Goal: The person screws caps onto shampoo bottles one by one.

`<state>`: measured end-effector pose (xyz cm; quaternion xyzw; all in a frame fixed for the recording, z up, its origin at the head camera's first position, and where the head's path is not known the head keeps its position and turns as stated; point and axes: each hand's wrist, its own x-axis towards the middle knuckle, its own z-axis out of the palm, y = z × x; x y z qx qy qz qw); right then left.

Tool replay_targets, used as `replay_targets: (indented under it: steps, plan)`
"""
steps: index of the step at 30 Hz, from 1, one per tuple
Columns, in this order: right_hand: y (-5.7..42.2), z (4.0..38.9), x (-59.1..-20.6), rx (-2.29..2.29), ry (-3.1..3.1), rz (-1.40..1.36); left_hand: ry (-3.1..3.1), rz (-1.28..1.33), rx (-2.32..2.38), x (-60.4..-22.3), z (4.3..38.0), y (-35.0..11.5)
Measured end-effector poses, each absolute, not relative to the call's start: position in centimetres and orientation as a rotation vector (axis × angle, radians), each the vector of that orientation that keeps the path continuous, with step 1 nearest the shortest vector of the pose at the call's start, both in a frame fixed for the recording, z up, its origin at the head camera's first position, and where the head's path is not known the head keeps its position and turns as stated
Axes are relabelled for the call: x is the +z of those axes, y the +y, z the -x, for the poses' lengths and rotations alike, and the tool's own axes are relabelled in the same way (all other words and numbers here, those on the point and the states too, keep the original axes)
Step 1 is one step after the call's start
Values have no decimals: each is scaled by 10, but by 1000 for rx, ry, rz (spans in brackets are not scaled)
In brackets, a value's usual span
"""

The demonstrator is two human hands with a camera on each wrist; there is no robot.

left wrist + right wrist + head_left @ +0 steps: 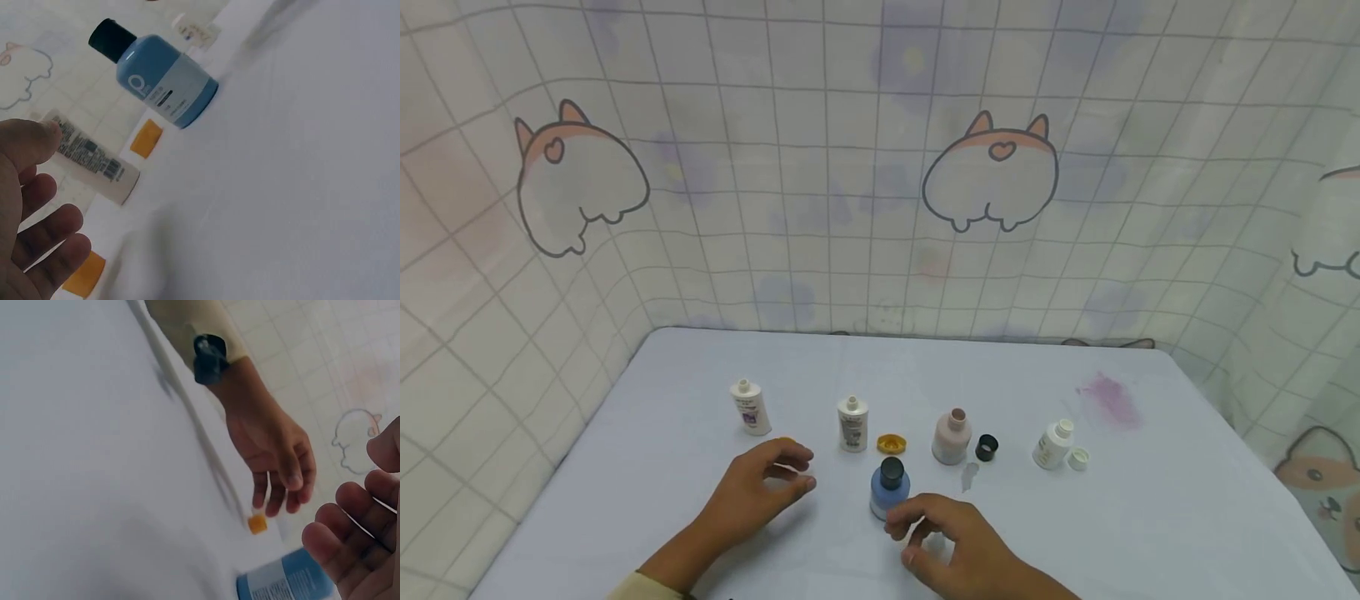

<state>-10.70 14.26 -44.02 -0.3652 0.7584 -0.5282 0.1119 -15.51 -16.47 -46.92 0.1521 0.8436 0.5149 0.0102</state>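
A blue bottle (887, 492) with a black cap (892, 472) stands upright near the front middle of the table. My right hand (962, 542) is just at its right front, fingers loosely bent and holding nothing; in the head view the fingertips overlap the bottle's lower edge. To the left hovers my left hand (756, 492), its fingers and thumb apart around bare air. Partly behind it lies a yellow cap (85, 275). Beyond the hands, an uncapped white bottle (853, 425) with a dark-printed label stands beside another yellow cap (892, 444).
Another uncapped white bottle (751, 408) stands at the back left. Right of centre are an uncapped pinkish bottle (951, 439) and a black cap (987, 447). Farther right, a small white bottle (1053, 444) stands near a white cap (1078, 458). A pink stain (1111, 400) marks the white table (1165, 517).
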Motion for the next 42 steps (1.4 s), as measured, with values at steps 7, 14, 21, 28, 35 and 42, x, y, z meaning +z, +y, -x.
replay_targets:
  steps: [7, 14, 21, 28, 35, 42]
  plan:
    - [115, 94, -432, -1404, 2161, 710, 2720, -564, 1621, -470, 158, -189]
    - [81, 101, -436, -1379, 2198, 529, 2843, -371, 1500, -475, 163, -213]
    - [53, 113, -442, -1427, 2264, 645, 2892, -273, 1446, -478, 169, -228]
    - [31, 121, -448, -1437, 2417, 725, 2949, -242, 1412, -480, 176, -242]
    - [10, 130, -449, -1427, 2513, 688, 3015, -193, 1364, -483, 185, -252]
    - [-8, 142, -451, -1400, 2570, 592, 3061, -131, 1343, -485, 194, -258]
